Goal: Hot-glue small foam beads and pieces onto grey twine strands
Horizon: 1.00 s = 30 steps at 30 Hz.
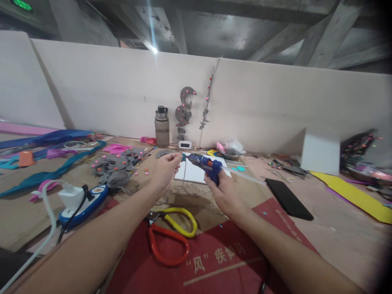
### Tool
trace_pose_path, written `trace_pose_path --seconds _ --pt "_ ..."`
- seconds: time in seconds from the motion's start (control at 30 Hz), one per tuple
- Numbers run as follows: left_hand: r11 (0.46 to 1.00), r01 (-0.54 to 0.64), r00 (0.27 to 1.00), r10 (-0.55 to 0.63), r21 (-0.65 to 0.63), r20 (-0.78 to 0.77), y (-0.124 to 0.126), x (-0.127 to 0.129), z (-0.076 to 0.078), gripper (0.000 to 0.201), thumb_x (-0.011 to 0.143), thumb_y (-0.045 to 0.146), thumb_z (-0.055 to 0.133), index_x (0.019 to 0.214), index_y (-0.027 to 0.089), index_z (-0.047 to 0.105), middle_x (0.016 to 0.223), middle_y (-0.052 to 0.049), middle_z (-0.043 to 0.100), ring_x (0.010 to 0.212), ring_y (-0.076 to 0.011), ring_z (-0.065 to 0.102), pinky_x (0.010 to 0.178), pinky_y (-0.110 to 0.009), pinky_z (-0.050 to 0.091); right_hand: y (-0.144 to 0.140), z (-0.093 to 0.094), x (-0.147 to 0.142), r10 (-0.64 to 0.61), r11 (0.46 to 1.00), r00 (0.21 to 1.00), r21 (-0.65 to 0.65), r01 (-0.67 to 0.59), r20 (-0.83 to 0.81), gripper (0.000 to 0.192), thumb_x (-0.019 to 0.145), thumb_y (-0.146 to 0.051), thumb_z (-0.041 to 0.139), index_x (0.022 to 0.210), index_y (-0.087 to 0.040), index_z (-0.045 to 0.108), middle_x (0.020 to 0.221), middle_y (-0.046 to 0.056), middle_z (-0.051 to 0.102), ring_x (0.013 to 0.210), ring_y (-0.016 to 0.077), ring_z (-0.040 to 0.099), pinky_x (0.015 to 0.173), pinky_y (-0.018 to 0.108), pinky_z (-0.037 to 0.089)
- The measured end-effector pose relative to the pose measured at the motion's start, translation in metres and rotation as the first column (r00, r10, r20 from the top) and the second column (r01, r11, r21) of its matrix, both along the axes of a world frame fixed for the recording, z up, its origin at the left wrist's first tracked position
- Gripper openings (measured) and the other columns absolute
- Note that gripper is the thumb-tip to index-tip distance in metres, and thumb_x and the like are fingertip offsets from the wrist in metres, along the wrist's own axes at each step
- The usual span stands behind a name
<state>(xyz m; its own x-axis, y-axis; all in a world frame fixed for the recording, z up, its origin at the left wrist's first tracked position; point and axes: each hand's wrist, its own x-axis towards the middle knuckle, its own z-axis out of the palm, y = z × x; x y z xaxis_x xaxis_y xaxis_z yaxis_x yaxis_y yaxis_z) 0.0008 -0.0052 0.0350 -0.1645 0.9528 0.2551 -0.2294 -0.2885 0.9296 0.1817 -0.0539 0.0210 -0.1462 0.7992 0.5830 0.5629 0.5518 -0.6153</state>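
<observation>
Head view. The right hand [225, 192] is closed around the grip of a blue plastic hot-glue gun [206, 164], held above the surface [330, 228] in front of the person. The gun's long axis runs nearly level, nozzle to the left, with a clear glue stick [245, 174] projecting from its back toward the right. The left hand [165, 169] is raised just left of the nozzle, its fingers [175, 157] pinched shut on a small grey piece with a thin cord [183, 179] hanging from it; the piece sits at, or touching, the nozzle tip, contact not resolvable. Both hands are equally near that meeting point.

Beneath the hands lie a white rectangular sheet [192, 173] and, nearer the person, scissors with yellow and red loop handles [171, 237] on a red printed cloth [214, 261]. A black flat phone [289, 199] lies to the right, well apart. A grey-lidded drinking bottle [162, 127] stands behind, at the partition. Nothing stands between the hands.
</observation>
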Motion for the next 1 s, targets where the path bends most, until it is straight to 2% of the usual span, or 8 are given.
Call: trace_pose_path --seconds 0.17,0.27,0.37,0.53,0.67,0.83,0.93,1.0 --pt "1.000 -0.002 1.000 0.003 -0.027 0.020 0.005 -0.003 -0.004 0.022 0.065 0.031 0.068 0.073 0.012 0.062 0.055 0.003 0.050 0.047 -0.0047 0.039 0.043 -0.017 0.025 0.002 -0.002 -0.001 0.013 0.994 0.988 -0.103 -0.029 -0.155 0.024 0.083 -0.038 0.051 0.099 -0.020 0.054 0.083 0.004 0.061 0.066 0.0153 0.054 0.061 0.030 0.046" --pt "0.998 0.004 0.999 -0.002 -0.057 0.044 0.009 -0.004 -0.007 0.020 0.063 0.030 0.069 0.069 0.013 0.060 0.053 0.003 0.048 0.045 -0.0045 0.038 0.042 -0.016 0.024 0.007 -0.002 0.001 0.076 0.965 0.907 -0.198 -0.172 -0.414 0.026 0.082 -0.041 0.052 0.099 -0.022 0.049 0.085 0.001 0.062 0.052 0.0095 0.047 0.043 0.023 0.042" --pt "0.995 0.047 0.996 -0.040 -0.088 0.076 0.011 -0.004 -0.009 0.022 0.061 0.031 0.070 0.069 0.013 0.060 0.055 0.003 0.048 0.045 -0.0039 0.037 0.040 -0.016 0.023 0.016 -0.002 0.007 0.043 0.933 0.826 -0.274 -0.234 -0.561 0.028 0.080 -0.042 0.052 0.098 -0.022 0.047 0.090 0.002 0.062 0.055 0.0092 0.051 0.040 0.020 0.042" --pt "0.987 0.146 0.989 -0.144 -0.067 0.031 0.007 0.001 -0.012 0.026 0.061 0.032 0.071 0.074 0.011 0.062 0.063 0.001 0.052 0.047 -0.0030 0.039 0.041 -0.016 0.024 0.040 -0.006 0.027 -0.196 0.873 0.966 -0.479 0.093 -0.169 0.020 0.078 -0.037 0.054 0.072 -0.019 0.051 0.054 0.000 0.055 0.041 0.0119 0.049 0.035 0.022 0.036" --pt "0.984 0.175 0.983 -0.176 -0.030 -0.055 0.002 0.005 -0.012 0.027 0.062 0.032 0.070 0.076 0.011 0.062 0.059 0.002 0.051 0.046 -0.0038 0.039 0.042 -0.017 0.025 0.053 -0.016 0.041 -0.239 0.892 0.969 -0.408 0.196 -0.058 0.017 0.073 -0.030 0.060 0.065 -0.020 0.049 0.051 0.002 0.054 0.046 0.0154 0.053 0.044 0.027 0.041" --pt "0.987 0.160 0.972 -0.153 0.024 -0.181 0.000 0.008 -0.013 0.025 0.068 0.037 0.066 0.075 0.013 0.062 0.053 0.004 0.047 0.043 -0.0045 0.035 0.041 -0.019 0.025 0.042 -0.016 0.037 -0.333 0.942 0.943 0.042 0.333 0.008 0.018 0.070 -0.027 0.062 0.081 -0.017 0.052 0.094 0.013 0.058 0.093 0.0245 0.055 0.081 0.041 0.044" --pt "0.987 0.150 0.963 -0.133 0.053 -0.233 -0.001 0.009 -0.013 0.023 0.069 0.036 0.063 0.076 0.014 0.062 0.053 0.004 0.047 0.042 -0.0052 0.036 0.041 -0.019 0.026 0.026 -0.006 0.012 -0.087 0.996 0.986 -0.034 0.083 -0.143 0.019 0.078 -0.030 0.053 0.092 -0.018 0.048 0.099 0.010 0.056 0.095 0.0204 0.055 0.087 0.041 0.043" --pt "0.987 0.143 0.953 -0.119 0.069 -0.278 -0.004 0.010 -0.011 0.022 0.070 0.036 0.062 0.075 0.015 0.062 0.054 0.004 0.049 0.043 -0.0058 0.037 0.042 -0.020 0.027 0.016 -0.002 -0.009 0.108 0.965 0.895 -0.171 -0.200 -0.433 0.031 0.076 -0.030 0.055 0.102 -0.021 0.042 0.108 0.009 0.055 0.096 0.0169 0.057 0.087 0.037 0.045"
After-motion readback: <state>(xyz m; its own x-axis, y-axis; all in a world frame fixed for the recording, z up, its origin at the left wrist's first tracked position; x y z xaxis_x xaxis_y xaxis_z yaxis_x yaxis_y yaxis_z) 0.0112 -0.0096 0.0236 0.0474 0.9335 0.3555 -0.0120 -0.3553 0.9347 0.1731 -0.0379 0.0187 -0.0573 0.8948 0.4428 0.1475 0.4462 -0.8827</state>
